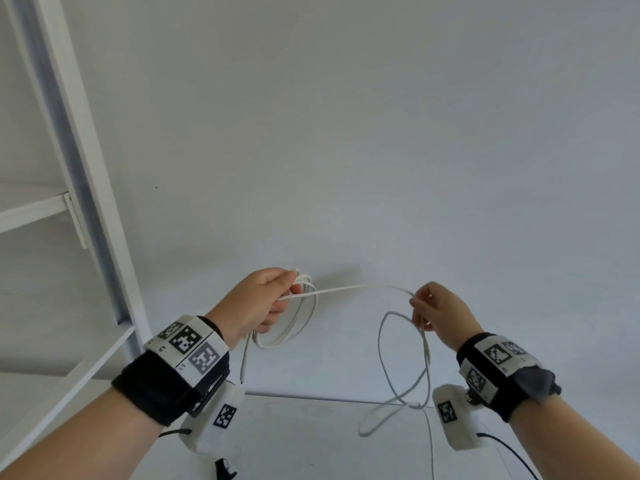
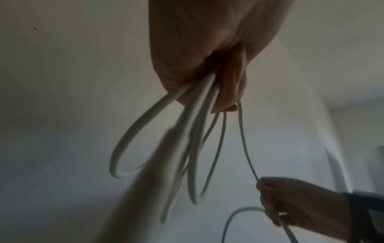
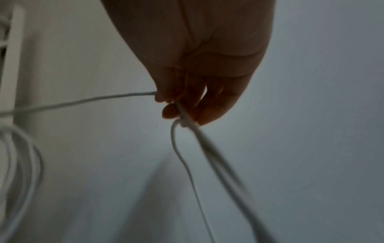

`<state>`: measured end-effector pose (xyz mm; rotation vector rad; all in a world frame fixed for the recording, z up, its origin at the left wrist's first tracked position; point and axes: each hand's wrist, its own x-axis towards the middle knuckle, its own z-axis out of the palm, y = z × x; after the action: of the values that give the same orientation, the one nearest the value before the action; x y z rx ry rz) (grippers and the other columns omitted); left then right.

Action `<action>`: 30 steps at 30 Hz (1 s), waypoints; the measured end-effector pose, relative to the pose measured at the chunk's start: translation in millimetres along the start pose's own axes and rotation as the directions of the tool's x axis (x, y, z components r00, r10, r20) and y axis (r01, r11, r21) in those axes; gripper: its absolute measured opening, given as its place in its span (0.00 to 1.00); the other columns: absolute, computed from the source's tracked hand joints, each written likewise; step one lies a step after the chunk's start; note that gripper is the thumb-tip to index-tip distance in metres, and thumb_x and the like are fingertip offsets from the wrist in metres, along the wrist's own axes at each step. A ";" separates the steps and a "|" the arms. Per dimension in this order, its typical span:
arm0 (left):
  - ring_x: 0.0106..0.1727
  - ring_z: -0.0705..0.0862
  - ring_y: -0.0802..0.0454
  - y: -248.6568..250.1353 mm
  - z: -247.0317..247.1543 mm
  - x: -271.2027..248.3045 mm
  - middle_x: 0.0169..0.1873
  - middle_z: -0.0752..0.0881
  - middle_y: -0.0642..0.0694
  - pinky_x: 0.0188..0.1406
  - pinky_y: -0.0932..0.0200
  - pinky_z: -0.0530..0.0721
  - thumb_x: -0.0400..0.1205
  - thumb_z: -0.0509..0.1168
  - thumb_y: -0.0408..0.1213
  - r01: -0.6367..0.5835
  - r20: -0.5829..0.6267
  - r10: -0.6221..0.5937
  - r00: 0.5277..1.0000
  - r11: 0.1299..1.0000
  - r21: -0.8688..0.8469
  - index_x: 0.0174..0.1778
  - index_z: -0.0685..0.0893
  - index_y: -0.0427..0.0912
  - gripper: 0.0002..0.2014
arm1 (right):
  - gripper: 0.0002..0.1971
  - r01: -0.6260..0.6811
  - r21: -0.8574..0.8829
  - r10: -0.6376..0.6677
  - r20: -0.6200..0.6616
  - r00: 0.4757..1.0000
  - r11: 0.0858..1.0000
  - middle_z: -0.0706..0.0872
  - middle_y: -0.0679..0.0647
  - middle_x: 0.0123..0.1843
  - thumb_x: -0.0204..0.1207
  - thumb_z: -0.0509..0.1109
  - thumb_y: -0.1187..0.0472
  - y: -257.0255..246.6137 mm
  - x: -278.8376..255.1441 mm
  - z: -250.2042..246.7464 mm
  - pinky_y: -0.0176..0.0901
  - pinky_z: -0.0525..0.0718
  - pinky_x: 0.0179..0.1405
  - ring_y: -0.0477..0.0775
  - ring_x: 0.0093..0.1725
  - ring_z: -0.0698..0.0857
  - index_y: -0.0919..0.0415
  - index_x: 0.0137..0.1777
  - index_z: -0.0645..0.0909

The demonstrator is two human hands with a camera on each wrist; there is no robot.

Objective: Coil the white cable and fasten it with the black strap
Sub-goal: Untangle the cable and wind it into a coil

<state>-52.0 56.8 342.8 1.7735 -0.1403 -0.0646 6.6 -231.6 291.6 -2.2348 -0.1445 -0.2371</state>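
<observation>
My left hand (image 1: 273, 299) is raised in front of the wall and grips several loops of the white cable (image 1: 301, 317), which hang below its fist (image 2: 197, 78). From there one strand (image 1: 356, 289) runs right to my right hand (image 1: 429, 313), which pinches it between thumb and fingers (image 3: 178, 105). Below the right hand the loose cable (image 1: 401, 375) droops in a long loop down to the table. A small black thing (image 1: 225, 471), perhaps the strap, lies at the bottom edge under my left wrist; it is partly cut off.
A white shelf frame (image 1: 79, 161) stands at the left against the plain wall. The pale table (image 1: 311, 438) begins just below my wrists. A thin dark wire (image 1: 509, 455) trails from the right wrist camera.
</observation>
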 end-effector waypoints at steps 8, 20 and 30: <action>0.17 0.57 0.58 0.2 18.7 -6.1 0.19 0.61 0.54 0.15 0.67 0.59 0.85 0.55 0.48 0.064 0.243 -0.047 0.969 0.996 -0.064 0.38 0.78 0.40 0.17 | 0.08 0.050 0.104 -0.032 -0.168 0.985 0.993 0.77 0.50 0.24 0.78 0.64 0.60 -38.5 -0.6 14.1 0.42 0.75 0.27 0.50 0.22 0.75 0.57 0.36 0.74; 0.28 0.86 0.48 2.9 19.6 2.0 0.30 0.88 0.43 0.33 0.56 0.89 0.86 0.54 0.41 -0.077 -0.031 0.072 0.997 0.827 -0.557 0.38 0.76 0.39 0.14 | 0.07 0.197 -0.145 -0.188 0.073 0.979 0.970 0.75 0.45 0.23 0.75 0.68 0.57 -34.9 -32.3 55.3 0.31 0.72 0.29 0.42 0.24 0.72 0.49 0.36 0.77; 0.51 0.90 0.41 -2.6 36.0 4.5 0.60 0.87 0.43 0.52 0.51 0.89 0.86 0.53 0.41 -0.224 -0.121 0.191 0.974 0.893 -0.390 0.64 0.72 0.33 0.17 | 0.03 0.359 -0.189 -0.340 0.125 0.932 0.914 0.72 0.42 0.24 0.76 0.67 0.55 -52.5 -46.3 61.4 0.33 0.72 0.32 0.42 0.26 0.73 0.52 0.42 0.79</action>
<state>-51.7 21.7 333.0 1.3383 -0.2408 0.1255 -41.0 -151.9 283.7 -2.4193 -0.5978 -0.3599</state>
